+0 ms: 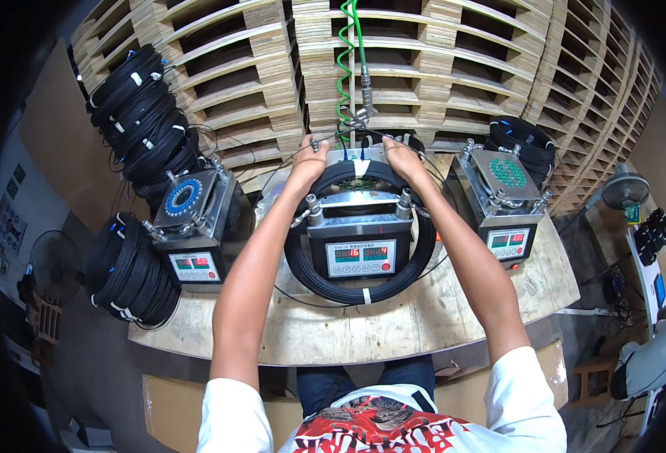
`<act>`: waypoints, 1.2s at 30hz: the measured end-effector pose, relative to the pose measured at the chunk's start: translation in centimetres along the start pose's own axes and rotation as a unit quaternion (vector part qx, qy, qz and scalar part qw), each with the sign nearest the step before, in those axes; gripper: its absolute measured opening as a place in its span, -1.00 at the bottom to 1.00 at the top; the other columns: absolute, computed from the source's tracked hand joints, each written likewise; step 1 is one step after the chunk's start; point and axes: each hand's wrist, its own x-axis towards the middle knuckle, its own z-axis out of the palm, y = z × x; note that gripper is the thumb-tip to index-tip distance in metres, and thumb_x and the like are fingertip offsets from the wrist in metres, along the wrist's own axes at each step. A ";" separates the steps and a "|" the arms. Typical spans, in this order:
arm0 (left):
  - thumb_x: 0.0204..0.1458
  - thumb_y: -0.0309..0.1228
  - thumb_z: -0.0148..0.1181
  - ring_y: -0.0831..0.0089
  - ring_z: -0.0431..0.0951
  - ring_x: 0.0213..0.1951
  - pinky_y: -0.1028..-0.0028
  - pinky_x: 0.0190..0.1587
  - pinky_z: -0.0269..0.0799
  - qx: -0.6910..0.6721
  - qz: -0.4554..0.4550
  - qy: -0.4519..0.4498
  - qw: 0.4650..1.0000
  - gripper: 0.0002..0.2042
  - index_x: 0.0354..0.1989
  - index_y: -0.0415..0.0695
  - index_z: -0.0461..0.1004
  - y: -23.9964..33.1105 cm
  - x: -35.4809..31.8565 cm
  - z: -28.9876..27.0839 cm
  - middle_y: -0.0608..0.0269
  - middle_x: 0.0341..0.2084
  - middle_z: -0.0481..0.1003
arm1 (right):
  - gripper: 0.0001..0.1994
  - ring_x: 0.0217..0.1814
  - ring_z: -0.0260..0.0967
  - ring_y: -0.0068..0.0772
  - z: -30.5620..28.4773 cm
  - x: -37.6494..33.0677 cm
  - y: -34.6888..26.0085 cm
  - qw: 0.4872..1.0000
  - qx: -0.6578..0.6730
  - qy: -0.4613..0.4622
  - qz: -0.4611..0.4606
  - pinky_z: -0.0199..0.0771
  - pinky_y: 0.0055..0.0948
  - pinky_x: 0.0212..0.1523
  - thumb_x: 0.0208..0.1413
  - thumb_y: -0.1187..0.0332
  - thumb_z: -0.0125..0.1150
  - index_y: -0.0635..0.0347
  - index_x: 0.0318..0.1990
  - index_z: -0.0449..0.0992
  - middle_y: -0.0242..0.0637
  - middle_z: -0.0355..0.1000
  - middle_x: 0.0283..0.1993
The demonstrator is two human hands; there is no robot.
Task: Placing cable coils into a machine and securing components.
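A grey box-shaped machine (pixel 361 255) with a red digit display stands in the middle of the wooden table (pixel 348 332). A black coil of thin cable (pixel 363 291) lies looped around it, bound with white ties. My left hand (pixel 311 158) grips the machine's top rear corner at a metal knob. At the opposite rear corner my right hand (pixel 401 156) pinches a thin cable end. Both hands sit just under a metal nozzle (pixel 364 94) hanging on a green spiral hose (pixel 345 57).
Two similar machines flank it, one at the left (pixel 193 238) with a blue ring plate, one at the right (pixel 506 211) with a green-dotted plate. Black cable coils (pixel 140 113) are stacked left, lower left (pixel 125 272) and back right (pixel 525 143). Wooden pallets (pixel 453 68) rise behind. A fan (pixel 623 189) stands right.
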 end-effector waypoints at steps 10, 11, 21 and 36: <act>0.27 0.16 -0.17 -0.19 0.25 0.30 0.08 0.31 0.17 -0.023 -0.028 0.026 0.999 -0.30 0.39 -0.13 0.14 1.2 -1.7 -0.4 -0.29 0.22 0.34 | -0.44 0.34 0.27 0.16 0.0 -0.5 1.7 0.996 -0.002 0.081 0.038 0.25 -0.18 0.32 0.36 0.01 -0.26 0.14 0.34 0.29 0.15 0.31 0.30; 0.27 0.18 -0.19 -0.17 0.24 0.31 0.09 0.33 0.15 -0.035 -0.031 0.028 0.999 -0.29 0.39 -0.14 0.14 1.1 -1.8 -0.5 -0.27 0.23 0.32 | -0.46 0.37 0.26 0.10 -0.1 -0.6 1.7 0.997 0.017 0.068 0.028 0.23 -0.26 0.34 0.34 0.07 -0.19 0.09 0.39 0.26 0.12 0.28 0.34; 0.29 0.20 -0.21 0.32 0.29 -0.17 0.42 -0.12 0.20 -0.189 -0.081 0.017 0.979 -0.33 0.44 0.03 0.08 2.7 -3.5 -1.6 0.06 -0.02 0.37 | -0.48 -0.09 0.45 -0.38 -0.1 -0.2 3.3 0.992 0.114 0.045 0.025 0.44 -0.40 -0.02 0.30 0.38 -0.12 -0.05 0.43 0.20 -0.14 0.50 0.02; 0.25 0.26 -0.18 0.55 0.35 -0.49 0.48 -0.37 0.32 -0.217 -0.084 0.017 0.972 -0.30 0.43 0.09 0.12 1.3 -2.6 -1.7 0.21 -0.18 0.41 | -0.57 -0.22 0.29 -0.55 0.2 0.1 4.1 0.982 0.188 0.015 0.002 0.37 -0.52 -0.11 0.39 0.33 -0.09 0.03 0.39 0.23 -0.31 0.44 0.06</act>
